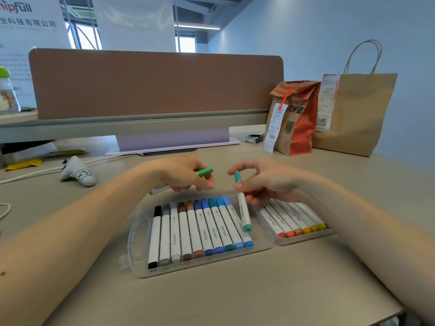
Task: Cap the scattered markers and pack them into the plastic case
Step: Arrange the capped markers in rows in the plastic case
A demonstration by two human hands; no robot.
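- Reaching in from the lower left with the left hand, knuckles up, gripping a green marker.
- Coming in from the lower right with the right hand, pinching a teal marker in thumb and fingertips.
- Held near each other, not touching.

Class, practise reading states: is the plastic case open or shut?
Open: the case lies spread flat, two halves side by side, markers in both.

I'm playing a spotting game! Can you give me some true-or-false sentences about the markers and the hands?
1. The left hand holds a green marker. True.
2. The right hand holds a red marker. False: it holds a teal marker.
3. The plastic case lies open on the desk. True.
4. The black marker is at the right end of its row. False: it is at the left end.
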